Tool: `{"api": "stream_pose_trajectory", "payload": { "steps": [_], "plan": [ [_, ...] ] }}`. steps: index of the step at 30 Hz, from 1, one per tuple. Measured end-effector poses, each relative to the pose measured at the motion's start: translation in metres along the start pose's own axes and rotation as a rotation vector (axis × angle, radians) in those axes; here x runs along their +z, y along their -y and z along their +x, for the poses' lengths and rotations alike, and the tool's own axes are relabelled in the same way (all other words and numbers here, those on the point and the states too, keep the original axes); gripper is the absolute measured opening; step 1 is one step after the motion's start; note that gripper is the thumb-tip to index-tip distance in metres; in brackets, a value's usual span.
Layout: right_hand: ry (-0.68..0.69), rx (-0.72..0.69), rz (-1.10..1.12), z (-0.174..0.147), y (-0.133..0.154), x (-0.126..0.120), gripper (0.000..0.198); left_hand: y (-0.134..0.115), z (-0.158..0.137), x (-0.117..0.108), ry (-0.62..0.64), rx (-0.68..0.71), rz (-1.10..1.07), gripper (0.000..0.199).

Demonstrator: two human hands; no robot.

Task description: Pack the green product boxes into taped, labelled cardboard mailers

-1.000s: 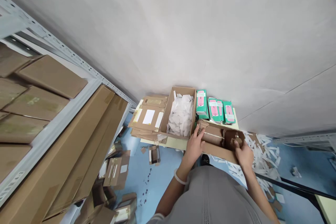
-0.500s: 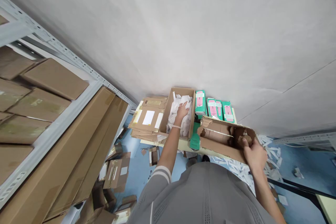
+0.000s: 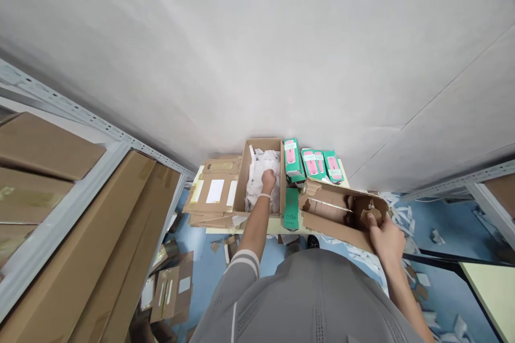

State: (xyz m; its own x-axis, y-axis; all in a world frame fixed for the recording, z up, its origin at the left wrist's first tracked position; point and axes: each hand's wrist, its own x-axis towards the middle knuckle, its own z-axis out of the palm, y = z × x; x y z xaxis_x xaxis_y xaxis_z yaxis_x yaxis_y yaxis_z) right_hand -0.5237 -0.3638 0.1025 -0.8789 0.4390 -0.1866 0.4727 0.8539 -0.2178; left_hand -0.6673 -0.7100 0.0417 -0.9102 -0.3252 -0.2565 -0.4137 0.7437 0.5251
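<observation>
Paper scraps (image 3: pixel 256 176) in a box (image 3: pixel 240 192), just below centre, lie under the left hand (image 3: pixel 269 178), fingers curled; whether it grips any cannot be told. Lower right, the right hand (image 3: pixel 388 241) clamps the open carton (image 3: pixel 336 229) by its end. Gathering paper seems underway; lifting calls for a firm grasp.

Green boxes (image 3: pixel 299 165) carry pink panels (image 3: pixel 290 156); the held carton (image 3: pixel 333 229) is plain brown, the paper scraps (image 3: pixel 256 185) white, the floor (image 3: pixel 205 262) blue, the table (image 3: pixel 276 225) pale yellow, and the shirt (image 3: pixel 306 300) grey (two whitish bands (image 3: pixel 246 256) ring its sleeve (image 3: pixel 233 281)).
</observation>
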Motion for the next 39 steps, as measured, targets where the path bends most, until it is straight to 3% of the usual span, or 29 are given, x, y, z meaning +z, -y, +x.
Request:
{"api": "stream_pose_trajectory", "payload": {
  "steps": [7, 13, 17, 22, 25, 28, 31, 34, 36, 39],
  "plan": [
    [-0.013, -0.042, -0.009, 0.009, 0.010, 0.000, 0.053, 0.028, -0.009, -0.049, -0.116, -0.102, 0.081, 0.019],
    [-0.026, -0.091, 0.018, 0.017, 0.023, -0.002, 0.050, 0.052, -0.039, -0.085, -0.265, -0.028, 0.046, 0.009],
    [-0.037, -0.113, 0.018, 0.020, 0.031, -0.002, 0.051, 0.051, -0.063, -0.100, -0.396, 0.109, -0.157, 0.012],
    [-0.034, -0.128, 0.005, 0.017, 0.043, -0.003, 0.050, 0.018, -0.114, -0.119, -0.551, 0.405, -0.360, 0.016],
    [-0.025, -0.139, 0.006, 0.014, 0.050, -0.003, 0.051, -0.012, -0.143, -0.113, -0.482, 0.722, -0.330, 0.026],
    [-0.017, -0.156, 0.016, 0.011, 0.054, -0.003, 0.051, -0.038, -0.157, -0.091, -0.199, 0.940, -0.199, 0.032],
    [-0.013, -0.156, 0.032, 0.008, 0.054, -0.003, 0.052, -0.054, -0.159, -0.067, 0.070, 0.918, -0.107, 0.031],
    [-0.021, -0.134, 0.047, 0.004, 0.052, -0.006, 0.050, -0.058, -0.158, -0.062, 0.228, 0.914, -0.066, 0.039],
    [-0.035, -0.110, 0.053, 0.001, 0.050, -0.007, 0.048, -0.056, -0.159, -0.069, 0.262, 0.973, -0.019, 0.040],
    [-0.050, -0.070, 0.048, -0.002, 0.047, -0.009, 0.047, -0.047, -0.161, -0.084, 0.161, 0.972, 0.007, 0.041]
  ]
}}
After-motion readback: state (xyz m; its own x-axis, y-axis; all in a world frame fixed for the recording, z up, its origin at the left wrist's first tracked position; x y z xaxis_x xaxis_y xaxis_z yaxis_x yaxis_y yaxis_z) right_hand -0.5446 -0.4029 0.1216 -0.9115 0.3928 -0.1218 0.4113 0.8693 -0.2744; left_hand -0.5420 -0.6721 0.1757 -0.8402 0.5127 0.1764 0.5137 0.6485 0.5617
